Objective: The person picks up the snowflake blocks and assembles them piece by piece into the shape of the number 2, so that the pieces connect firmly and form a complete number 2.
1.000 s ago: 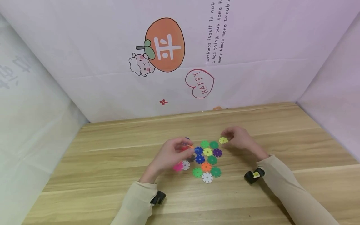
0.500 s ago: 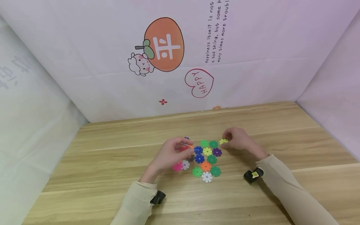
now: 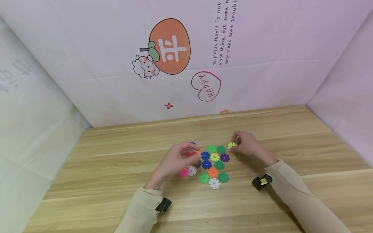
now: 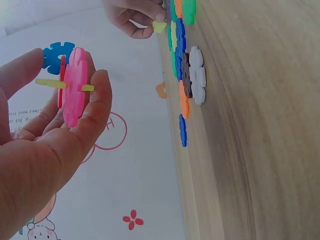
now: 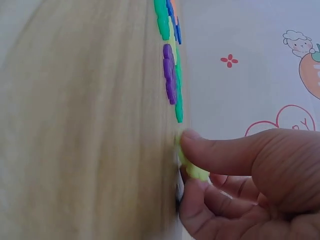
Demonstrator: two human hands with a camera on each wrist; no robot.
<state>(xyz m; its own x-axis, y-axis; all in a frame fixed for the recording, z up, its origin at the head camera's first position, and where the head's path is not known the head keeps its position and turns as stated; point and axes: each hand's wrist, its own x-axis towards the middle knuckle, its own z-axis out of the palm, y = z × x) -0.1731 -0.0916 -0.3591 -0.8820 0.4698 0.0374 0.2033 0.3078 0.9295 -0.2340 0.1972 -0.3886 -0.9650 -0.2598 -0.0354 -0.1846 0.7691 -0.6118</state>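
My left hand (image 3: 177, 159) is raised over the left side of a group of notched plastic discs. Between its thumb and fingers it pinches a small cluster of joined discs: a pink disc (image 4: 75, 87), a blue disc (image 4: 58, 56), a yellow disc (image 4: 49, 83) and a thin red one (image 4: 61, 97). My right hand (image 3: 247, 143) pinches a light yellow disc (image 3: 232, 146) between thumb and fingers, low over the table at the group's far right. A purple disc (image 5: 170, 75) and a green disc (image 5: 179, 100) lie nearest to it.
Several loose discs lie on the wooden table (image 3: 116, 187) between the hands, including an orange disc (image 3: 213, 172) and a white disc (image 3: 214, 183) at the front. A printed white cloth wall (image 3: 116, 97) rises behind the table's back edge.
The yellow disc in my right hand has tipped flatter and then turned its face up again; that hand has shifted only slightly. The left hand stays in place with its cluster.
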